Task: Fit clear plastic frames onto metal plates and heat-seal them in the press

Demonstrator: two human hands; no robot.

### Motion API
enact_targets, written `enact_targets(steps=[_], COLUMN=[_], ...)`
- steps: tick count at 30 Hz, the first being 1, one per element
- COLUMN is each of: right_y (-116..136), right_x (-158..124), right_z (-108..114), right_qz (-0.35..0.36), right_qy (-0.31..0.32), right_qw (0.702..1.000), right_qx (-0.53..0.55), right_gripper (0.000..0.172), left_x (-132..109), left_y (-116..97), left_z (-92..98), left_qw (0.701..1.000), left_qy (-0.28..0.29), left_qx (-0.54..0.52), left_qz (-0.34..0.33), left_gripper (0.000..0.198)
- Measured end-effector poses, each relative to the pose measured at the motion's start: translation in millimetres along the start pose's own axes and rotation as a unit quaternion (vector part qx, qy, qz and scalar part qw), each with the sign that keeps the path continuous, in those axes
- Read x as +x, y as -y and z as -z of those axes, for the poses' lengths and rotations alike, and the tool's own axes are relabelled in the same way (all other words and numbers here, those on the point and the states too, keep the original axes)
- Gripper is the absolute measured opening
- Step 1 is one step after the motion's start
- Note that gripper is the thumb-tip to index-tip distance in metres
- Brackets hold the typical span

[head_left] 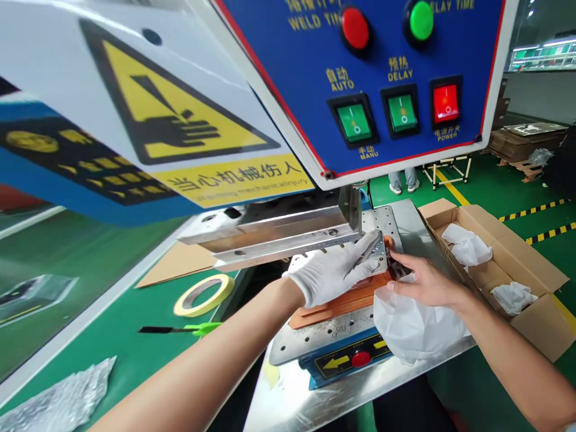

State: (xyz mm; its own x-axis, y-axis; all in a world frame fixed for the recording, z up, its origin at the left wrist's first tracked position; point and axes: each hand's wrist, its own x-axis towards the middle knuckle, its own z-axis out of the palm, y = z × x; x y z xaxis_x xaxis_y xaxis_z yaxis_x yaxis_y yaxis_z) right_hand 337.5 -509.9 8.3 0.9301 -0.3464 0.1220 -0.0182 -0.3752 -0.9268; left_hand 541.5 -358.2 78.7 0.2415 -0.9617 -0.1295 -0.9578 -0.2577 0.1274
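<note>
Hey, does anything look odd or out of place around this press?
Yes. The left hand wears a white glove, but the right hand is bare, close to the press under a hand-injury warning sign. A crumpled white sheet is also bunched against the metal plate.

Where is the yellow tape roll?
Head view: the tape roll lies on the green bench, left of the gloved left hand, above the green-handled scissors.

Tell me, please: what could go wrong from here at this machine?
The gloved left hand rests on the steel plate right beside the press bar, below a crush warning sign, so it could be pinched if the bar drops. The loose white wrap by the right hand could perhaps catch in the plate.
</note>
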Motion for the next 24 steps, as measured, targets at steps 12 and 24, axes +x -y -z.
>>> enact_targets(steps=[12,24], right_y=[17,86], right_x=[4,-18], right_z=[8,-70], right_qz=[0.026,0.091], right_qy=[0.01,-0.016], right_qw=[0.99,0.89], right_qx=[-0.139,-0.446], right_gripper=[0.07,0.06], left_x=[9,-60], left_y=[-15,-6], left_z=[1.7,-19.8], left_qw=[0.998,0.962], left_qy=[-0.047,-0.263], left_qx=[-0.032,0.065], left_qz=[-0.018,0.024], left_gripper=[0.078,0.066])
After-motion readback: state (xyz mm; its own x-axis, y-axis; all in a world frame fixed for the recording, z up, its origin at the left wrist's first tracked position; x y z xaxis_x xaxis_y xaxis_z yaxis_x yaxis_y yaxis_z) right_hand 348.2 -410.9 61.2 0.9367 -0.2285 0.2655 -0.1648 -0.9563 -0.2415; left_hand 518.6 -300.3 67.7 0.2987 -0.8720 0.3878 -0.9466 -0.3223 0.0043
